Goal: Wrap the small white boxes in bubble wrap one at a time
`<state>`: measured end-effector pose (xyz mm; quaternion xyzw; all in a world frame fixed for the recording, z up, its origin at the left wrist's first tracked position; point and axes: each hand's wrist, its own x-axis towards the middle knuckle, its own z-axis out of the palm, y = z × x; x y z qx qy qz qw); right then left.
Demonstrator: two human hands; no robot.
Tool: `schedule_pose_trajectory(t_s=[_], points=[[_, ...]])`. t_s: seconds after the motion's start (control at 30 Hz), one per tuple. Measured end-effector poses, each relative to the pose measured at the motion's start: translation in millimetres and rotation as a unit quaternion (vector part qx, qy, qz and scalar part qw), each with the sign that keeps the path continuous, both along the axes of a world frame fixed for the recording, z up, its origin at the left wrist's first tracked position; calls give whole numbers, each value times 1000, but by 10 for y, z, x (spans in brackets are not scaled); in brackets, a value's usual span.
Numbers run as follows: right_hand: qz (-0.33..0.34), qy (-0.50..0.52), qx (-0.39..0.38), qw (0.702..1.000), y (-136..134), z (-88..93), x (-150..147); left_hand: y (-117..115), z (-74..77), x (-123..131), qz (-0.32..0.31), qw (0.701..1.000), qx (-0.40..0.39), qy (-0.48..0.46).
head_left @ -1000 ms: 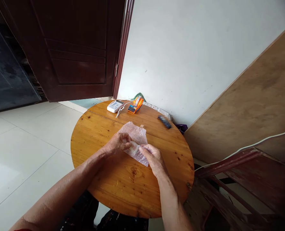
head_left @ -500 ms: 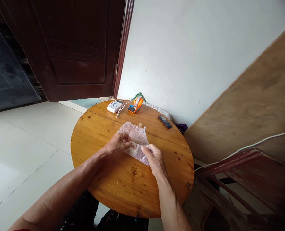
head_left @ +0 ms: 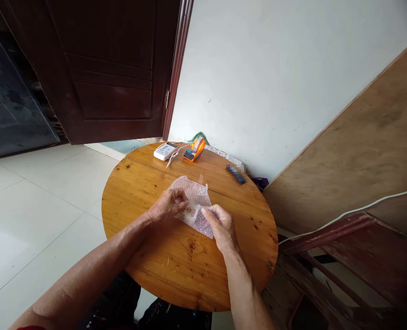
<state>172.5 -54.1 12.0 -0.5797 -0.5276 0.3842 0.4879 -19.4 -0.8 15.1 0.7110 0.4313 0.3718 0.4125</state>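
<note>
A sheet of clear, pinkish bubble wrap (head_left: 194, 189) lies on the round wooden table (head_left: 189, 270), its near part folded or layered. Between my hands a small pale item with reddish marks (head_left: 190, 211) shows at the wrap; its kind is unclear. My left hand (head_left: 169, 202) is closed in a pinch at the wrap's left edge. On the right side, the thumb and fingers of my right hand (head_left: 220, 222) grip the wrap's near right part. A short strip of tape (head_left: 200, 179) sticks up at the wrap's far edge.
Toward the back stand a white device (head_left: 165, 151) with a white cable (head_left: 172, 158) and an orange tape dispenser (head_left: 194, 150). A dark, blurred-out object (head_left: 236, 174) lies at the back right. Beyond are a wall (head_left: 258, 82) and a dark red door (head_left: 114, 82).
Both hands stay in nearly the same place on the bubble wrap. The reddish marks between them show more clearly, and the tape strip at the far edge stands a little higher.
</note>
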Motion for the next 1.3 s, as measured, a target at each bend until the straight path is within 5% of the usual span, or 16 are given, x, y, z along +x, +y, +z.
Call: schedule_pose_trajectory(t_s=[0.53, 0.73, 0.83, 1.0, 1.3], points=[[-94, -316, 82, 941, 32, -105, -7, 33, -12, 9, -25, 997, -37, -61], [-70, -428, 324, 841, -57, 8, -81, 32, -40, 35, -13, 997, -60, -56], [-22, -467, 374, 801, -127, 77, -193, 31, -50, 62, -12, 996, -65, -53], [57, -512, 310, 799, -162, 64, -305, 58, -45, -8, 3, 999, -48, -14], [80, -606, 220, 760, -136, 126, -381, 109, 74, -407, 95, 981, -52, 163]])
